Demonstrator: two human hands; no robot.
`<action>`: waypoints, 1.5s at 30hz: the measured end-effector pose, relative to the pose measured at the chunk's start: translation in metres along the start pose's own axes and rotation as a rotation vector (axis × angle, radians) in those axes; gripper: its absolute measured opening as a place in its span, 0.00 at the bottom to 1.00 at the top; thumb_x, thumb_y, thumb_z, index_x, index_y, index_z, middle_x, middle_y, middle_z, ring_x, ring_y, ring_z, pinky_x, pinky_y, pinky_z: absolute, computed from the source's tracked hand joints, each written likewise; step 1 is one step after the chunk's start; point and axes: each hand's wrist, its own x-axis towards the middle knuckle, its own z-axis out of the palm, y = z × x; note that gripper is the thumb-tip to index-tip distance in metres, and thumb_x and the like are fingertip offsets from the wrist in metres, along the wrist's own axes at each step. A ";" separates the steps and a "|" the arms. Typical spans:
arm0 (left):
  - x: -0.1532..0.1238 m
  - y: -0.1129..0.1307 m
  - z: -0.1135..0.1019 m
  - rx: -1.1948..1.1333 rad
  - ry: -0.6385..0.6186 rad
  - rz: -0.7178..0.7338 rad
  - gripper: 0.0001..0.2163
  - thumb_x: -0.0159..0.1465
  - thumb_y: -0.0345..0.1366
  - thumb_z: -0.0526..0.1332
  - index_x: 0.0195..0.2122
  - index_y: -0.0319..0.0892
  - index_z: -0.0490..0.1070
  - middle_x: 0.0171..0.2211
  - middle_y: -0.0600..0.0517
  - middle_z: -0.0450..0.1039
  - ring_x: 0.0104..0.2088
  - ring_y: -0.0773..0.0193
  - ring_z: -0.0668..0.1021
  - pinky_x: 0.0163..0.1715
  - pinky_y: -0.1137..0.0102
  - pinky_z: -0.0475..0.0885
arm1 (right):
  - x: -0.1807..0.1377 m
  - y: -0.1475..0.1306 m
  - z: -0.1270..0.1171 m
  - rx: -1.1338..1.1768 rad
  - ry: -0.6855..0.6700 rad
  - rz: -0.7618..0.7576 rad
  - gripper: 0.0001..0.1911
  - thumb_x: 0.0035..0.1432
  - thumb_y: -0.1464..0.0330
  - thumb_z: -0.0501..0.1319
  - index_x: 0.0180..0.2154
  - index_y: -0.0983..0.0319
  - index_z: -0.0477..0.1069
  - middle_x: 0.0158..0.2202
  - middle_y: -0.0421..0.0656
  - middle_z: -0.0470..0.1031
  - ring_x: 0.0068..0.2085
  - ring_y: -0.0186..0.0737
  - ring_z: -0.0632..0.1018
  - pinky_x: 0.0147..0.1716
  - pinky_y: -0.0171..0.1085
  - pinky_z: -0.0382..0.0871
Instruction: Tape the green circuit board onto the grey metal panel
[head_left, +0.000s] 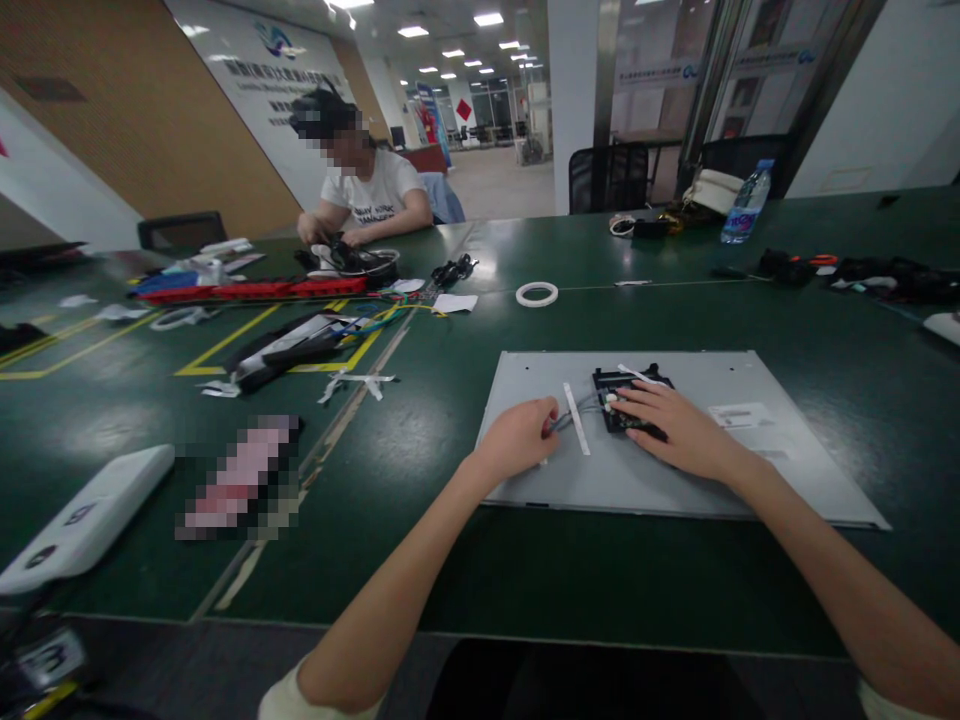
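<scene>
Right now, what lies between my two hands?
Head view: a narrow white strip and thin grey wires lie on the flat grey panel between left hand and right hand.

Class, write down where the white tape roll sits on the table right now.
Head view: the white tape roll lies flat on the green table beyond the far edge of the grey panel, just right of a white paper slip.

You are sitting in a large open-plan workroom, part office and part electronics assembly space. Long green worktables [675, 320] marked with yellow tape lines [225, 345] carry cables [454, 270] and a tape roll [537, 294]. Ceiling panel lights [488, 18], glass partitions [660, 70], mesh office chairs [607, 175] and a wall sign [277, 70] surround you, and another person [367, 190] works across the table.
</scene>
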 end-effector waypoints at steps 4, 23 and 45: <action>0.001 -0.005 -0.001 -0.025 0.010 -0.015 0.06 0.55 0.30 0.54 0.35 0.42 0.64 0.27 0.53 0.68 0.26 0.65 0.70 0.26 0.71 0.59 | -0.004 0.006 -0.004 0.081 0.096 0.099 0.23 0.64 0.60 0.48 0.59 0.54 0.60 0.61 0.40 0.59 0.62 0.42 0.58 0.60 0.50 0.53; 0.009 -0.015 0.007 -0.045 0.168 -0.049 0.06 0.55 0.28 0.53 0.34 0.42 0.65 0.27 0.52 0.68 0.29 0.64 0.71 0.29 0.70 0.64 | -0.040 0.053 -0.022 0.122 0.113 0.390 0.19 0.60 0.63 0.50 0.49 0.60 0.69 0.50 0.45 0.71 0.50 0.45 0.71 0.50 0.45 0.66; 0.023 -0.020 0.016 0.038 0.321 -0.184 0.09 0.57 0.28 0.53 0.39 0.42 0.66 0.31 0.51 0.70 0.32 0.62 0.73 0.36 0.68 0.67 | -0.041 0.060 -0.017 0.132 0.068 0.316 0.23 0.58 0.65 0.52 0.56 0.57 0.63 0.53 0.45 0.68 0.53 0.46 0.70 0.53 0.47 0.63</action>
